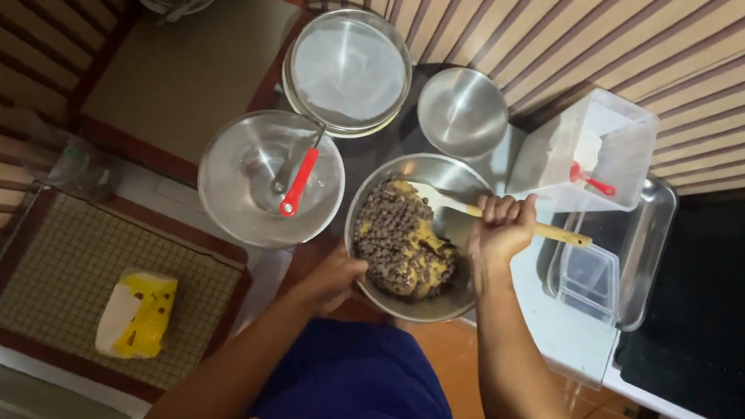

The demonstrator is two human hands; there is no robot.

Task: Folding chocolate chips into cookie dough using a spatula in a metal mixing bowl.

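A steel mixing bowl [454, 175] in the middle holds yellow batter and a heap of chocolate chips [394, 228]. My right hand [501, 228] grips the wooden handle of a pale spatula [439, 197] whose blade rests in the bowl. My left hand [334, 278] holds the bowl's near left rim from below.
Left of it a second steel bowl [240, 194] holds a red-handled scoop [297, 183]. Behind stand a sieve on a pan [348, 69] and a small steel bowl [463, 111]. A clear tub with a red scoop [594, 153], a metal tray [640, 262], and a wire rack with a yellow packet [139, 312] lie around.
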